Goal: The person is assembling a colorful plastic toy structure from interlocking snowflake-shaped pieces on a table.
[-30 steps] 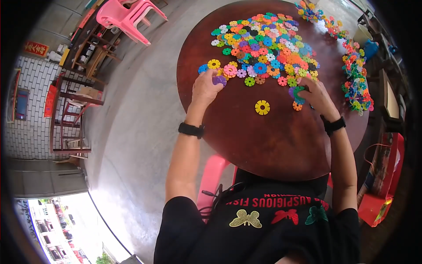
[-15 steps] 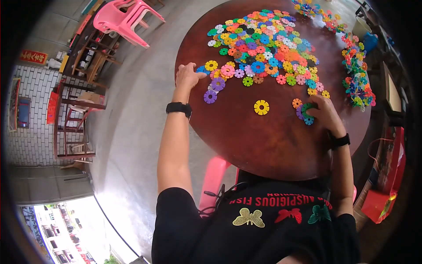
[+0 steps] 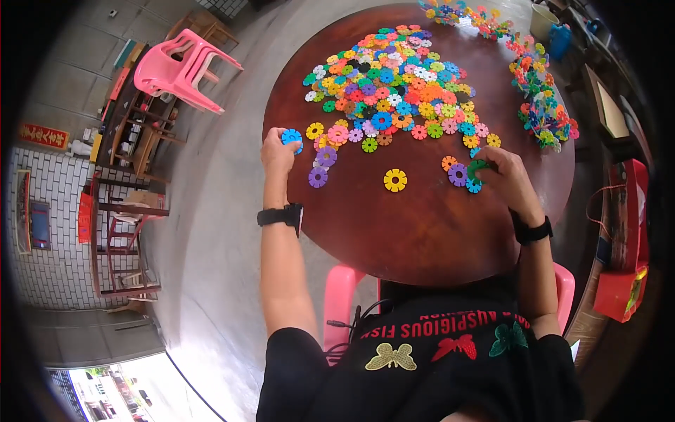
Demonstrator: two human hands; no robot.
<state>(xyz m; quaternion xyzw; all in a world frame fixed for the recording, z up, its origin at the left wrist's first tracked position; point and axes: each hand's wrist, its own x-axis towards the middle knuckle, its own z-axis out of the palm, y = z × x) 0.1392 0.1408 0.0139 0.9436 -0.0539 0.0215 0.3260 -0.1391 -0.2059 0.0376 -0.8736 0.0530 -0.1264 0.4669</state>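
Observation:
Near the left rim of the round brown table (image 3: 436, 232), my left hand (image 3: 277, 153) pinches a blue notched plastic disc (image 3: 292, 140), its flat face showing. My right hand (image 3: 512, 184) is at the table's right side, fingers closed on a green notched disc (image 3: 477, 169). Close beside that green disc are a purple disc (image 3: 458, 174), a light blue disc (image 3: 474, 186) and an orange disc (image 3: 449, 163); whether any are joined, I cannot tell. Between my hands a yellow disc (image 3: 395, 180) lies alone. Beyond them spreads a large multicoloured pile of discs (image 3: 394, 84).
A chain of joined discs (image 3: 541, 98) runs along the table's far right edge. Stacked pink plastic chairs (image 3: 179, 67) stand on the floor at the far left. A red bag (image 3: 626, 288) is to the right of the table. Purple discs (image 3: 318, 177) lie near my left hand.
My left hand has picked up the blue disc from the table's left side. My right hand remains by the green disc. The whole view has shifted slightly.

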